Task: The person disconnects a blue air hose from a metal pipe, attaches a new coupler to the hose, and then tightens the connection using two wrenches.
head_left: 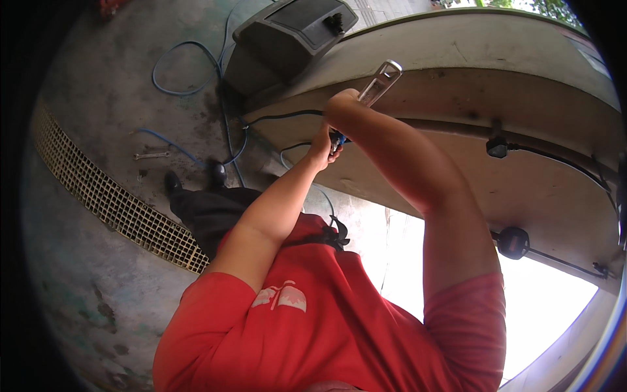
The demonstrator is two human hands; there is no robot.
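Observation:
Both my hands are together in front of the beige panel (405,153). My left hand (322,151) is closed around a small dark and blue piece (337,139), whose kind I cannot make out. Just above it is my right hand (341,104), bent at the wrist and closed, its fingers mostly hidden. A shiny silver metal bar with a long slot (382,81) sticks up out of the right hand. Whether the bar and the blue piece are joined is hidden by the hands. A black cable (287,117) runs toward them from the left.
A dark grey bin-like box (281,42) stands at the far left of the panel. Blue hose (186,43) loops over the floor. A wrench (151,155) lies near my shoes, beside a floor grating (98,189). A black plug (496,147) hangs on the panel's right.

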